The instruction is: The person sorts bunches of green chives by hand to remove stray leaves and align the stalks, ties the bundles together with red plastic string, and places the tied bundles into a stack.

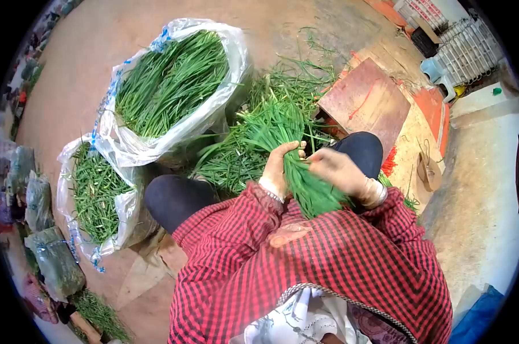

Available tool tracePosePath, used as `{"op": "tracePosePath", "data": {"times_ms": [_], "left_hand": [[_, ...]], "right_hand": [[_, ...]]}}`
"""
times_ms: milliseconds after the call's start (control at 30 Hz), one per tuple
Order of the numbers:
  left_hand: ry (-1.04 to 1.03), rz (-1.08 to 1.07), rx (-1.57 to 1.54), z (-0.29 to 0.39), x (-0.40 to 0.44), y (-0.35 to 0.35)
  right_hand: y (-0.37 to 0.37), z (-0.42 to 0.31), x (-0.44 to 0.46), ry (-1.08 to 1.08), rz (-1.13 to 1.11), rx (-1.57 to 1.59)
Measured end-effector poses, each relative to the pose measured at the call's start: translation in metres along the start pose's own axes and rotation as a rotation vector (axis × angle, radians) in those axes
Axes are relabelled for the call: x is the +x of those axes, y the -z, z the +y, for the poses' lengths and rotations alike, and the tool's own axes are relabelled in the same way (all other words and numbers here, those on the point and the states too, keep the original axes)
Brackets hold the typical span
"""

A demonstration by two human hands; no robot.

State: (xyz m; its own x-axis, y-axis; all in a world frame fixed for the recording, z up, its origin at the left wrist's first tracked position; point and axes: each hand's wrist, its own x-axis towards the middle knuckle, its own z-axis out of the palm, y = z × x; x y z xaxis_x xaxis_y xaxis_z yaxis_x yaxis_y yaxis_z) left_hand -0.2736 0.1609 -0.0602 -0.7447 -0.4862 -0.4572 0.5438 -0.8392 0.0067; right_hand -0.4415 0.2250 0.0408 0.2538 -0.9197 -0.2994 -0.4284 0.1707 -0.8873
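My left hand [281, 166] is closed around the middle of a bunch of long green chives [279, 126]. The bunch slants from the pile toward my lap, its lower end over the red-and-black checked cloth. Against the right side of the bunch is my right hand [341, 171], smeared by motion; its fingers look bent, but whether they grip any stalks is unclear. Beyond and below the bunch, a loose heap of chives [231, 166] lies on the floor between my knees.
A large clear plastic bag [236, 51] full of chives stands at the upper left, with a smaller bag [65, 178] of cut greens below it. A reddish board [365, 103] lies to the right. White crates [468, 51] are stacked at the upper right; wrapped bundles [53, 261] line the left.
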Motion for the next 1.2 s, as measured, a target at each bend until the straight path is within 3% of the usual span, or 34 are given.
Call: {"op": "tracePosePath", "data": {"times_ms": [33,100,133,167,200,300,367,500,567,633,700,767,867,933,967,1000,1067,1167,1200], "left_hand": [[-0.007,0.075,0.013,-0.004,-0.023,-0.029],[-0.021,0.065,0.102,-0.008,-0.029,-0.032],[0.054,-0.071,0.054,-0.01,-0.031,-0.03],[-0.095,0.129,0.326,-0.013,-0.046,-0.046],[-0.141,0.103,0.398,-0.017,-0.055,-0.051],[-0.175,0.043,0.645,-0.015,-0.076,-0.051],[-0.282,0.125,0.91,-0.014,-0.104,-0.069],[-0.377,0.093,1.006,0.001,-0.144,-0.036],[-0.35,0.281,0.977,0.007,-0.174,-0.059],[-0.267,0.391,1.031,0.021,-0.2,-0.053],[-0.211,0.407,1.185,0.026,-0.229,-0.059],[-0.219,0.427,1.149,0.019,-0.254,-0.046],[-0.152,0.46,1.004,-0.004,-0.273,-0.033],[-0.038,0.479,0.816,-0.018,-0.279,-0.024],[-0.098,0.57,0.748,-0.031,-0.274,-0.02],[-0.061,0.61,0.69,-0.035,-0.275,-0.011],[-0.018,0.647,0.634,-0.041,-0.278,0.012],[-0.177,0.553,0.534,-0.05,-0.289,0.031],[-0.209,0.495,0.474,-0.052,-0.291,0.024]], "right_hand": [[0.011,0.002,0.0,-0.21,-0.013,0.448],[0.003,0.008,0.003,-0.256,-0.012,0.758],[-0.012,0.04,0.011,-0.23,-0.115,0.981],[-0.018,0.054,0.02,-0.21,-0.127,0.928],[-0.025,0.067,0.029,-0.189,-0.137,0.875],[-0.016,-0.006,0.038,-0.098,-0.073,0.859],[-0.018,-0.003,0.069,0.065,0.145,1.221],[0.009,0.004,0.111,0.135,0.081,1.275],[0.001,-0.005,0.119,0.217,0.209,1.318],[-0.002,-0.002,0.136,0.268,0.267,1.321],[0.007,0.009,0.151,0.19,0.003,1.167],[-0.008,-0.012,0.138,0.162,0.051,0.916],[-0.04,0.062,0.174,0.046,-0.098,-0.158],[-0.055,0.063,0.165,0.363,0.004,-0.099],[-0.056,0.064,0.16,0.227,0.061,-0.043],[-0.048,0.035,0.152,-0.057,-0.018,0.04],[-0.032,0.017,0.158,-0.183,0.196,0.228],[0.031,0.039,0.173,-0.176,0.495,0.402],[0.061,0.051,0.184,-0.357,0.533,0.122]]}}
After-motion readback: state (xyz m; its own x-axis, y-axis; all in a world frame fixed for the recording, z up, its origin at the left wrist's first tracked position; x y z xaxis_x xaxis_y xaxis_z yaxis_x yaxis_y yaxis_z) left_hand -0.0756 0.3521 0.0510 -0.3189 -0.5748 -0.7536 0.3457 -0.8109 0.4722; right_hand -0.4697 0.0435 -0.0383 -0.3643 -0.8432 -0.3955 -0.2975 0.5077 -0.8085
